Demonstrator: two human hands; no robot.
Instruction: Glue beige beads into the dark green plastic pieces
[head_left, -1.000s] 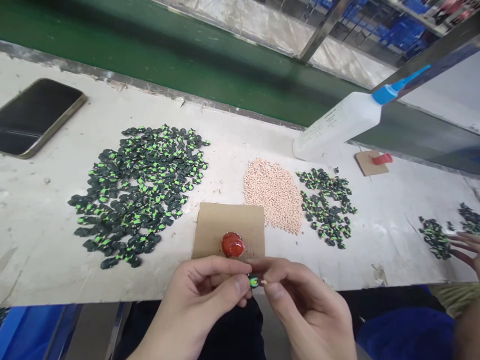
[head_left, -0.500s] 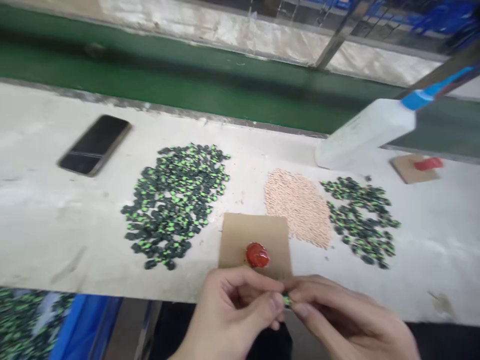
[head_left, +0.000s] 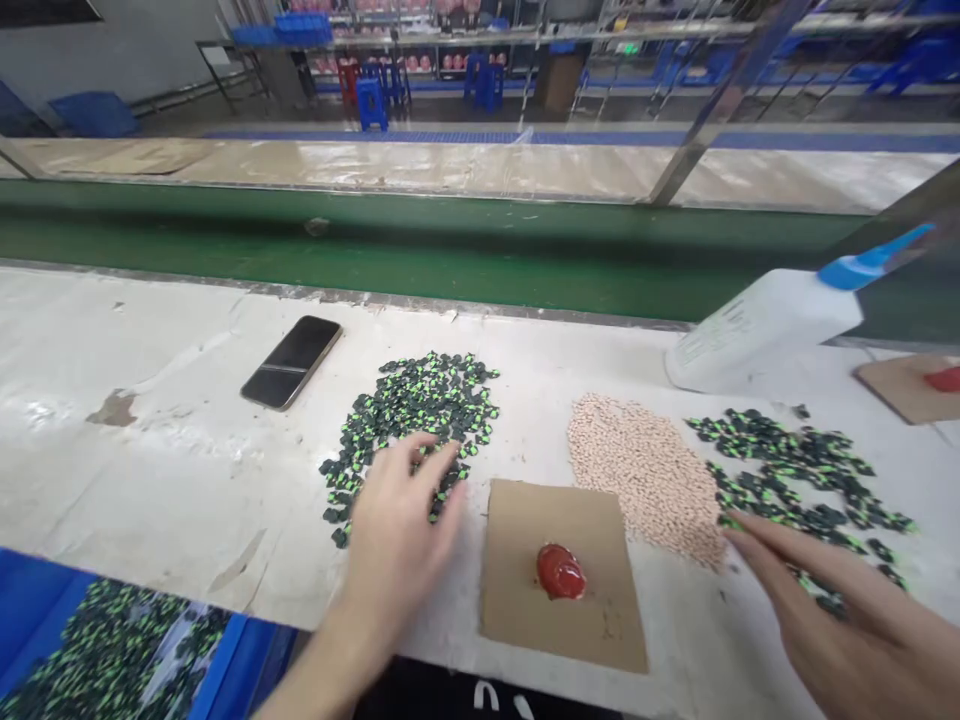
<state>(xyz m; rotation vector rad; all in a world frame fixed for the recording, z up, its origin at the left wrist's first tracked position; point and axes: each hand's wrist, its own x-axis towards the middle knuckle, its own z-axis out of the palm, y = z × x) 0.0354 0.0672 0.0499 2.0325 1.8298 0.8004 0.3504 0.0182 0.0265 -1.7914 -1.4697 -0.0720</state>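
Black-and-green pieces lie heaped between the table's far and near edges, beneath our loosely spread left hand. Our right hand pinches beside a second heap, its grip unclear. We seem to be selecting a piece; lifting one calls for precision.

No whole word, brand or number can be read. At 3 o'clock on the counter, the white bottle carries lines of print too blurred to make out. At 6 o'clock, black cloth bears an arch-like white mark, perhaps an "n", and a second white mark, unreadable.
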